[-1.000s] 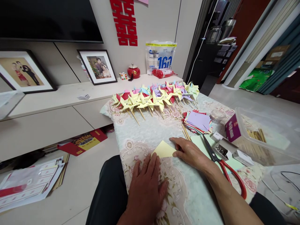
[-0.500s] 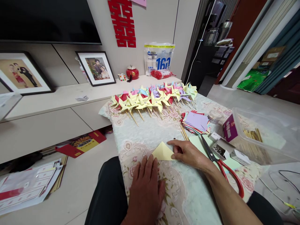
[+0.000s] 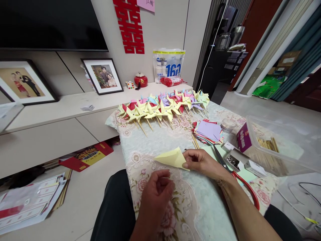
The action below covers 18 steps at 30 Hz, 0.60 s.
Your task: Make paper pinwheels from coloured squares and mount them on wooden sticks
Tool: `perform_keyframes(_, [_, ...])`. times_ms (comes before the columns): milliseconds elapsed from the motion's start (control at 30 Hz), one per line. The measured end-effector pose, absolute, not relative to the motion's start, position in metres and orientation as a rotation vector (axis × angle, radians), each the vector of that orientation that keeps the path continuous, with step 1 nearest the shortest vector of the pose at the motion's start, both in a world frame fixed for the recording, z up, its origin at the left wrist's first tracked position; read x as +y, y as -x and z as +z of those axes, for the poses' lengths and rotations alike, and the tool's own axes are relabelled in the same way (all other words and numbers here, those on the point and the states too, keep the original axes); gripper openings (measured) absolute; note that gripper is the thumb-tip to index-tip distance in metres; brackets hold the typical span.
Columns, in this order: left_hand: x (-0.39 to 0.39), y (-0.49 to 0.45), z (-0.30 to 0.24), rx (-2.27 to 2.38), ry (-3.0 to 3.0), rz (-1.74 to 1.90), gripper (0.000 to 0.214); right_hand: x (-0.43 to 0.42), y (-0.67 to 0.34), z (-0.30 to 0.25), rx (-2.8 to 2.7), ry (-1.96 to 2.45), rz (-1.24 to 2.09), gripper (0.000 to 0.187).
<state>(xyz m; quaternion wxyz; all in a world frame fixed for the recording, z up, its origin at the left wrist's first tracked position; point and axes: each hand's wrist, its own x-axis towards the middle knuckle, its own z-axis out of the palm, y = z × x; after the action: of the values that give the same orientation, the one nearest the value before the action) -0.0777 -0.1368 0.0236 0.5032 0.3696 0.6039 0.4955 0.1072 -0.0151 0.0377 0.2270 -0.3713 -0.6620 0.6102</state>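
My right hand pinches the right end of a folded sheet of yellow paper between thumb and fingers. The paper is lifted a little and tilted, its pointed end toward the left. Lower and to the left of it, my left hand hovers over the tablecloth, loosely curled with a gap between thumb and fingers and nothing in it. Beyond my right hand lie red-handled scissors and a stack of coloured paper squares.
Paper pinwheels on sticks fill the table's far side. On the right stand a clear plastic box of wooden sticks, a small open box of metal fasteners and a round clear container. Loose sticks lie by the paper stack.
My left hand has come off the yellow paper and curled, drawing slightly back. My right hand has raised and tilted the paper, which lay flat on the table before.
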Motion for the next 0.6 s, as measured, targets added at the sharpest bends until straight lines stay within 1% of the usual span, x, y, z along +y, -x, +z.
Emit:
perform_keyframes(67, [-0.127,0.074,0.027,1.328,-0.677,1.226,0.035,-0.016,-0.107,0.038,-1.802,0.987,1.73,0.027])
perform_keyframes(167, [-0.116,0.068,0.03,1.213,-0.565,1.307,0.032,-0.018,-0.106,0.039,-1.794,0.941,1.787,0.029])
perform_keyframes(333, [-0.105,0.063,0.027,1.25,-0.523,1.404,0.026,-0.018,-0.105,0.038,-1.775,0.95,1.74,0.026])
perform_keyframes(400, [-0.102,0.066,0.026,1.342,-0.636,1.404,0.025,-0.018,-0.104,0.038,-1.754,0.963,1.673,0.027])
perform_keyframes(467, [-0.101,0.072,0.027,1.451,-0.878,1.438,0.02,-0.017,-0.103,0.038,-1.721,0.958,1.603,0.034])
perform_keyframes(533, [-0.099,0.08,0.027,1.513,-1.252,1.519,0.01,-0.017,-0.103,0.039,-1.697,0.935,1.532,0.041])
perform_keyframes(600, [-0.098,0.088,0.027,1.56,-1.657,1.56,0.01,-0.017,-0.103,0.04,-1.707,0.906,1.444,0.044])
